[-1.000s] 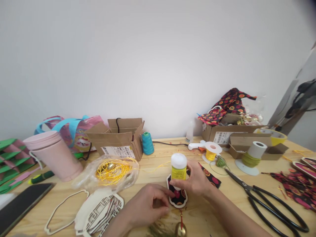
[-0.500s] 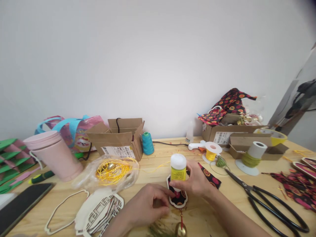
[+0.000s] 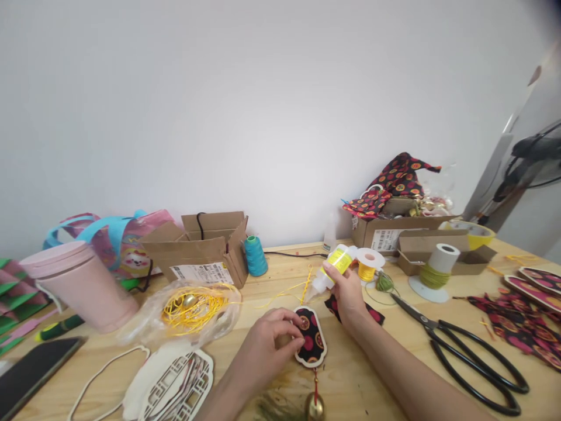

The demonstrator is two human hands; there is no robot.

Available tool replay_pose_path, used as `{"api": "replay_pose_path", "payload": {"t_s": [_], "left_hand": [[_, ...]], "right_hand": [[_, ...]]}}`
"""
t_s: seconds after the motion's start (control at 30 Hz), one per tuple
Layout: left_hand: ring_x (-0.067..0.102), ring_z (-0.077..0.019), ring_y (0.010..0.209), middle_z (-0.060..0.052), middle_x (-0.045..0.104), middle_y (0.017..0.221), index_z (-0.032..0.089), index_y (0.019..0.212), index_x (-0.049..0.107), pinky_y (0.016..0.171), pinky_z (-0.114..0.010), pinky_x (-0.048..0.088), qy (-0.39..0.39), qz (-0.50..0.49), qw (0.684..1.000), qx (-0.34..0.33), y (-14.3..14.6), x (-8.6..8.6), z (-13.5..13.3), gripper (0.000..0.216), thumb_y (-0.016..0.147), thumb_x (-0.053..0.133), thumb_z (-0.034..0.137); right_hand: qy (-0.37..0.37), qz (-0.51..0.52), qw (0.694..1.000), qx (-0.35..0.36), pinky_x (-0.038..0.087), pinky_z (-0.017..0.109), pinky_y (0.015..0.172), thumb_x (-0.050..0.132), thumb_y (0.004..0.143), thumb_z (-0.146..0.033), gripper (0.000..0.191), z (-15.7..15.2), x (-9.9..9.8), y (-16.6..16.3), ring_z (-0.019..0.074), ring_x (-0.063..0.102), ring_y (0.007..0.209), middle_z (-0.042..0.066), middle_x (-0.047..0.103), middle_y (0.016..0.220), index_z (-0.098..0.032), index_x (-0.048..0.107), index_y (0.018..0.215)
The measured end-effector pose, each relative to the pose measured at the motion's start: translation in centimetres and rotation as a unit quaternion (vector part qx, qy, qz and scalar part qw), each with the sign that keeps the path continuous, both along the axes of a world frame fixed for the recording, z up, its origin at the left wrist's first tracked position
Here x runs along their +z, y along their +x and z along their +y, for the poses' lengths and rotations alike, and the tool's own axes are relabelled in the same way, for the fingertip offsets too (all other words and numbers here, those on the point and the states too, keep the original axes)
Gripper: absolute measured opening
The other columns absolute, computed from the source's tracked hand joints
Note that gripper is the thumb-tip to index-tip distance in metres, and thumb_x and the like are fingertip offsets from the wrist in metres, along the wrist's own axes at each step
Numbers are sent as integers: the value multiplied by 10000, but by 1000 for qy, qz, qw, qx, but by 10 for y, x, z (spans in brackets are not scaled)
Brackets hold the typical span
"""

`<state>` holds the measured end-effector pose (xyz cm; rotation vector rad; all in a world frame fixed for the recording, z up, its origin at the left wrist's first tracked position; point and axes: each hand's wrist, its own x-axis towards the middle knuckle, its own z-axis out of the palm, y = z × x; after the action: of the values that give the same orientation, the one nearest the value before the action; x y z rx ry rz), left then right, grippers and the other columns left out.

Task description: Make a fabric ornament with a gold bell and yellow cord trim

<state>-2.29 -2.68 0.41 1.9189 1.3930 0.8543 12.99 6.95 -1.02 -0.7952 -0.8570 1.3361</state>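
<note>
My right hand (image 3: pixel 346 289) grips a small glue bottle (image 3: pixel 333 266) with a yellow label, lifted off and tilted, its nozzle pointing down-left. My left hand (image 3: pixel 270 341) is curled, its fingers pinching the left edge of a black, red-dotted fabric ornament (image 3: pixel 311 337) with a white rim lying on the wooden table (image 3: pixel 394 374). A red cord with a brass bell (image 3: pixel 315 405) hangs below the ornament. A strip of the same fabric (image 3: pixel 372 316) lies under my right wrist.
Black scissors (image 3: pixel 468 356) lie at right, with thread spools (image 3: pixel 436 270), cardboard boxes (image 3: pixel 205 251) and fabric scraps (image 3: pixel 521 327) behind. A bag of yellow cord (image 3: pixel 193 307), white cut-out frames (image 3: pixel 175 380), a pink cup (image 3: pixel 79 283) and a dark tablet (image 3: pixel 30 368) sit at left.
My right hand has lifted the glue bottle off the ornament and tilted it up to the right. The ornament's face is uncovered. The view has shifted slightly.
</note>
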Motion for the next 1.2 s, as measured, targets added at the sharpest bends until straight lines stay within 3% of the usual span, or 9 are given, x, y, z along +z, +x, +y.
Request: {"api": "replay_pose_path", "payload": {"t_s": [0.2, 0.37, 0.6, 0.77, 0.97, 1.2], "left_hand": [[514, -177, 903, -33, 612, 909, 223, 710, 666, 804, -310, 402, 93, 121, 988, -19, 15, -2, 9, 117, 732, 554, 201], [503, -183, 915, -46, 595, 951, 215, 749, 666, 804, -325, 402, 112, 179, 976, -44, 14, -4, 9, 146, 760, 521, 203], [462, -184, 1033, -56, 541, 1085, 252, 916, 622, 885, -339, 383, 83, 138, 984, -70, 3, -3, 0, 253, 811, 402, 183], [403, -212, 1115, -64, 469, 1208, 291, 1100, 525, 938, -379, 342, 70, 174, 978, -90, -3, -1, -6, 305, 810, 430, 298], [363, -224, 1143, -34, 430, 1259, 350, 1088, 527, 943, -419, 319, 79, 240, 961, -113, -4, -1, -7, 298, 813, 413, 348], [384, -228, 1124, -45, 446, 1238, 334, 1104, 515, 931, -402, 337, 104, 225, 963, -109, -5, -2, -6, 320, 787, 468, 337]], "right_hand": [[-55, 67, 996, -28, 460, 233, 445, 703, 548, -355, 316, 7, -3, 1, 130, 560, 525, -35, 582, 627, -178, 536, 749], [-64, 91, 994, -24, 456, 227, 427, 716, 532, -344, 312, 4, 2, 1, 128, 558, 504, -33, 581, 600, -166, 544, 721], [-68, 115, 990, -35, 441, 207, 408, 709, 538, -345, 302, 3, 6, 2, 109, 540, 494, -39, 570, 608, -170, 544, 720], [-68, 121, 990, -31, 429, 200, 382, 704, 549, -337, 283, 3, 6, 2, 109, 540, 489, -46, 571, 601, -177, 556, 729], [-65, 130, 989, -25, 447, 203, 394, 700, 565, -350, 295, 3, 4, 4, 106, 544, 503, -39, 577, 631, -174, 556, 753], [-63, 137, 988, -22, 428, 175, 386, 722, 534, -283, 290, 1, 7, 3, 89, 520, 494, -51, 563, 616, -178, 546, 740]]}}
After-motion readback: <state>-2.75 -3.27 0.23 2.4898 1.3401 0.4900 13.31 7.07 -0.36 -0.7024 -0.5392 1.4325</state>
